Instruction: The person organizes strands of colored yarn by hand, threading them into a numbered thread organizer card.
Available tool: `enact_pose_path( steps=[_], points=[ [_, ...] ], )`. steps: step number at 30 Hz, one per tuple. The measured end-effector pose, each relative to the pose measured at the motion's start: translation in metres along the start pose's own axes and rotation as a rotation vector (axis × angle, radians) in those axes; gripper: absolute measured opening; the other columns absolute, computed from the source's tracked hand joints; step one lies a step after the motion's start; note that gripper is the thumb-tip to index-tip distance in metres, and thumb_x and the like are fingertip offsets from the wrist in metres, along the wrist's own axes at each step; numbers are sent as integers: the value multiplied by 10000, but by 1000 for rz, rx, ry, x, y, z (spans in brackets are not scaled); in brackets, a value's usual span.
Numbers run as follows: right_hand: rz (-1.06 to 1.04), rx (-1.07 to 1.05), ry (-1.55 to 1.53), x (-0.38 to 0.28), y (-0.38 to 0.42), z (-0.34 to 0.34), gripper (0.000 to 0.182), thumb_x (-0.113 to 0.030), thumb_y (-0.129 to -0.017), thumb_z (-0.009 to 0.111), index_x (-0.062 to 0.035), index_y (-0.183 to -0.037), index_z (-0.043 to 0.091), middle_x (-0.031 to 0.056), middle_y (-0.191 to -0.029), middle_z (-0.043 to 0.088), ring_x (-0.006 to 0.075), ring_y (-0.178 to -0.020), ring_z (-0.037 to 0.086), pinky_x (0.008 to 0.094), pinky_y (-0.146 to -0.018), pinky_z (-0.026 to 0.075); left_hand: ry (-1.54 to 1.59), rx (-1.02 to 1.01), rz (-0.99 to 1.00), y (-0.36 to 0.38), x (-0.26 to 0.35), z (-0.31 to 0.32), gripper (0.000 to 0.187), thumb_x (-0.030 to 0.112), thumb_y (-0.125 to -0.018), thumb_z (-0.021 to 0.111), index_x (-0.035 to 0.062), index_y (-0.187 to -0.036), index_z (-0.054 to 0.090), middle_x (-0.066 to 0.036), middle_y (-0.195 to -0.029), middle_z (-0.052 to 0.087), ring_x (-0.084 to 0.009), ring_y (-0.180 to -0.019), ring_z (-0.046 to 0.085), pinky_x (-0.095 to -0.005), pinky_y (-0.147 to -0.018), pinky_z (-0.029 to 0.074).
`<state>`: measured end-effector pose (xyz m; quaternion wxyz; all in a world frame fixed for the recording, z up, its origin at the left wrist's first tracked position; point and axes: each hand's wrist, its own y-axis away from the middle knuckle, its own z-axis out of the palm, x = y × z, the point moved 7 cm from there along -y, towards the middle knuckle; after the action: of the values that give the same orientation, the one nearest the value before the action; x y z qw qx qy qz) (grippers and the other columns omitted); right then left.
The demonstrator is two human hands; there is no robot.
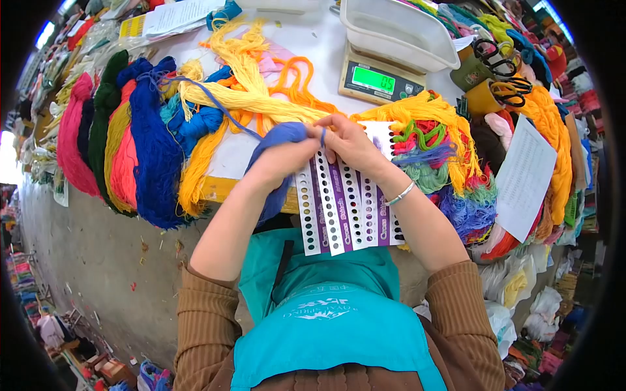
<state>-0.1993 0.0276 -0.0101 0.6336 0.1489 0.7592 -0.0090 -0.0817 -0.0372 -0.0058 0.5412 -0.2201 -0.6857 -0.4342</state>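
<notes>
A periwinkle-blue skein of thread (275,140) drapes over and under my left hand (287,159), whose fingers are closed around it. One strand trails away to the left, toward the hanging skeins. My right hand (354,144) pinches part of the same blue thread close to the left fingertips. Directly below both hands, several white and purple punched thread cards (336,202) printed "Cross Stitch" hang over the table's front edge. Pale yellow skeins (254,98) lie just beyond my fingers.
A digital scale (375,81) with a white plastic tray (398,32) stands at the back. Dark blue (156,143) and other skeins hang at left. Multicoloured thread (450,156), scissors (512,91) in holders and a printed sheet (526,179) are at right.
</notes>
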Motion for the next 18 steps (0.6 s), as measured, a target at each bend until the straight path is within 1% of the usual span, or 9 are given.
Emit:
enact_pose_path(
  steps=[2, 3, 5, 7, 10, 13, 15, 16, 18],
  points=[
    [31, 19, 39, -4, 1, 1, 357, -330, -980, 539, -14, -1144, 549, 28, -620, 607, 94, -548, 574, 243, -539, 447, 862, -323, -165, -3, -21, -3, 152, 202, -918, 563, 93, -811, 566, 42, -583, 441, -68, -429, 367, -223, -408, 264],
    [44, -11, 102, -7, 4, 2, 387, -340, -940, 560, -28, -1168, 538, 44, -632, 622, 152, -622, 624, 296, -611, 486, 928, -229, -158, 9, -15, -12, 170, 212, -927, 558, 135, -784, 508, 67, -563, 367, -44, -409, 304, -207, -388, 222],
    [62, 9, 357, -10, 7, 2, 440, -357, -872, 606, -48, -1178, 540, 87, -727, 659, 224, -741, 662, 347, -713, 506, 886, -248, -100, 26, -12, -44, 204, 223, -934, 550, 138, -753, 506, 70, -559, 375, -37, -403, 307, -212, -380, 226],
    [-32, 34, 463, -13, 10, 5, 455, -335, -842, 677, -71, -1181, 528, 64, -713, 650, 191, -687, 647, 316, -695, 491, 760, -45, -90, 44, -3, -98, 258, 201, -915, 562, 144, -682, 467, 75, -531, 348, -34, -388, 294, -221, -360, 213],
    [-129, 132, 786, -29, 17, 16, 556, -414, -769, 727, -102, -1189, 537, 97, -808, 679, 292, -767, 678, 395, -724, 511, 926, 160, -57, 54, 10, -199, 311, 176, -949, 506, 148, -651, 419, 78, -506, 304, -43, -364, 257, -217, -341, 200],
    [17, 78, 876, -35, 18, 22, 565, -414, -761, 733, -117, -1198, 532, 109, -815, 685, 303, -790, 683, 413, -710, 516, 886, 173, 127, 43, 45, -259, 304, 162, -948, 533, 148, -668, 416, 77, -518, 284, -46, -392, 268, -207, -364, 215],
    [4, 93, 886, -33, 17, 22, 568, -417, -761, 734, -121, -1201, 529, 115, -815, 685, 305, -791, 684, 421, -700, 517, 984, 141, 276, 17, 58, -275, 209, 172, -954, 557, 113, -757, 516, 70, -552, 281, -48, -426, 301, -211, -414, 279],
    [-7, 109, 892, -31, 17, 22, 571, -420, -761, 735, -126, -1204, 527, 121, -816, 686, 308, -792, 686, 429, -690, 517, 958, 92, 395, 12, 70, -276, 144, 198, -966, 569, 69, -906, 592, 28, -648, 482, -76, -504, 383, -236, -482, 361],
    [-8, 115, 911, -28, 18, 24, 570, -420, -762, 736, -125, -1202, 527, 123, -817, 687, 308, -790, 686, 431, -688, 517, 928, 634, 402, 16, 65, -300, 185, 217, -977, 561, 41, -1012, 605, -60, -917, 660, -118, -605, 488, -255, -522, 415]
  ],
)
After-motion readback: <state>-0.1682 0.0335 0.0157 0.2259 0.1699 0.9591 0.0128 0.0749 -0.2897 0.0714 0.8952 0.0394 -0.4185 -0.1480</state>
